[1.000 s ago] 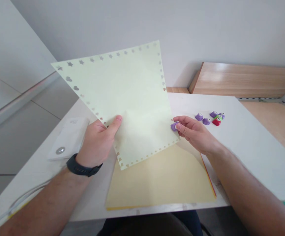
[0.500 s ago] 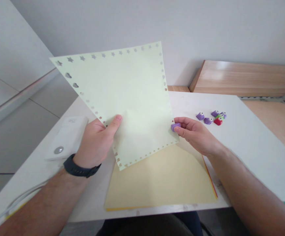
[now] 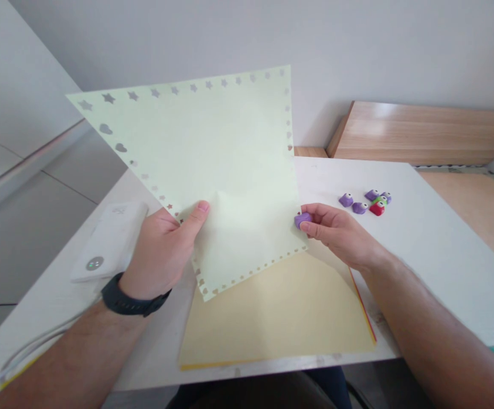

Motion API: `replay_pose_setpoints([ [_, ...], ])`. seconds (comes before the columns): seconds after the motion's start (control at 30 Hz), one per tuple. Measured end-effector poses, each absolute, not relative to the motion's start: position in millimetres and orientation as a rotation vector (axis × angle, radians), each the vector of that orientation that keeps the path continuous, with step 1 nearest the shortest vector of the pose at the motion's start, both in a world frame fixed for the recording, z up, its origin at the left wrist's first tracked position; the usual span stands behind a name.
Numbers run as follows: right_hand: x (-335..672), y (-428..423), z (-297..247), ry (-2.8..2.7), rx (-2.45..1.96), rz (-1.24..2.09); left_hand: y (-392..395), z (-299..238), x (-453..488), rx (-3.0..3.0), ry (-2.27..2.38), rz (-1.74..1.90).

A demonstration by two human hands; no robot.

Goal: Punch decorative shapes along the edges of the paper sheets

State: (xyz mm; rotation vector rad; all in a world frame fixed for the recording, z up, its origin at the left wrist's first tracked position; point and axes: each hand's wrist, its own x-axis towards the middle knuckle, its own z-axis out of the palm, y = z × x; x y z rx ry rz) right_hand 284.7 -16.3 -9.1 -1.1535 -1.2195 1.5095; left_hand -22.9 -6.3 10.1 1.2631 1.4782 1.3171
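Note:
A pale green sheet of paper (image 3: 229, 159) is held up and tilted above the desk, with star-, heart- and other-shaped holes along its edges. My left hand (image 3: 165, 244) grips its left edge, thumb on the front and fingers hidden behind. In my right hand (image 3: 332, 230) is a small purple craft punch (image 3: 302, 220), pinched at the sheet's right edge near the lower right corner. Whether the punch is pressed down cannot be seen. Below lies a stack of cream and yellow paper (image 3: 272, 318) with a red edge showing at the right.
Several purple punches (image 3: 360, 208), a red punch (image 3: 377, 209) and a green one (image 3: 378, 200) sit on the white desk (image 3: 434, 255) to the right. A flat white device (image 3: 110, 238) and cables (image 3: 33, 346) are at the left. A wooden panel (image 3: 421, 133) stands behind.
The sheet's top edge has tipped toward me and looks larger. My left hand has shifted slightly left; the purple punch stays at the right edge, slightly left of before.

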Motion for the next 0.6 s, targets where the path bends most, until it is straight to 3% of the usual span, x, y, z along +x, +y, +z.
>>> replay_pose_setpoints([
  [0.6,281.9,-15.6,-5.2,-1.226,-1.223,1.521,-6.8,8.3,-25.2,1.334,1.546,1.305],
])
